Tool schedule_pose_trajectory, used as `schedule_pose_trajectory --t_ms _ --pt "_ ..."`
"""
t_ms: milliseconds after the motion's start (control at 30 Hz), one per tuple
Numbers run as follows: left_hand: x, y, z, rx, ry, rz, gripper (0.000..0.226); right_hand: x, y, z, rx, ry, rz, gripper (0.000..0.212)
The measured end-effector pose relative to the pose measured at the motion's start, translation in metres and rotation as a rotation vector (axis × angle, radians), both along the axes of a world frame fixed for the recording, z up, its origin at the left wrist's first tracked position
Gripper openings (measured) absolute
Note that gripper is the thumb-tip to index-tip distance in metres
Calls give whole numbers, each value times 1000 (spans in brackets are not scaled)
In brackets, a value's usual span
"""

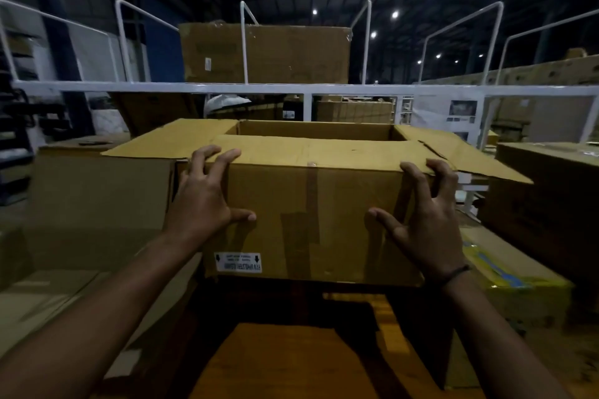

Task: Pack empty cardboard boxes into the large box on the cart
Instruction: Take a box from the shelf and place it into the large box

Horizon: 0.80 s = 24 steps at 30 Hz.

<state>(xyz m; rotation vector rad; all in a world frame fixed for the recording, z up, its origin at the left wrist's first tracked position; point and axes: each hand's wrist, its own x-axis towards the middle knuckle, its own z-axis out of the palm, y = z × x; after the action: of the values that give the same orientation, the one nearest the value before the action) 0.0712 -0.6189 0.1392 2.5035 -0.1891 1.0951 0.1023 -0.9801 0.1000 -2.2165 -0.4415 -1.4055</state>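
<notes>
An empty brown cardboard box (311,214) with its top flaps spread open is held up in front of me, a white label upside down on its near face. My left hand (204,197) grips the box's left near corner, fingers hooked over the top edge. My right hand (424,220) grips the right near corner the same way, thumb pressed on the front face. Below the box, cardboard flaps (291,356) of a larger box show at the bottom of the view; its inside is dark.
A white metal cart frame (259,87) with upright rails stands behind the box, carrying a big brown carton (265,53). More cartons sit left (97,197) and right (547,204), and a yellow-and-blue printed box (505,282) lies at lower right.
</notes>
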Motion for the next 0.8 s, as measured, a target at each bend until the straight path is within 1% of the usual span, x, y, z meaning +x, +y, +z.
schedule_pose_trajectory --t_ms 233,367,500,633,800 --pt "-16 32 15 40 -5 37 122 -6 27 13 1 -19 54 90" --pt "-30 65 31 75 -30 58 122 -21 59 22 19 -61 63 89" --pt "-42 120 46 112 -79 64 122 -35 116 26 62 -99 50 88" --pt "-58 192 52 127 -98 78 123 -49 191 24 80 -115 43 88" --pt "-76 280 48 134 -80 79 123 -64 282 16 91 -83 53 88"
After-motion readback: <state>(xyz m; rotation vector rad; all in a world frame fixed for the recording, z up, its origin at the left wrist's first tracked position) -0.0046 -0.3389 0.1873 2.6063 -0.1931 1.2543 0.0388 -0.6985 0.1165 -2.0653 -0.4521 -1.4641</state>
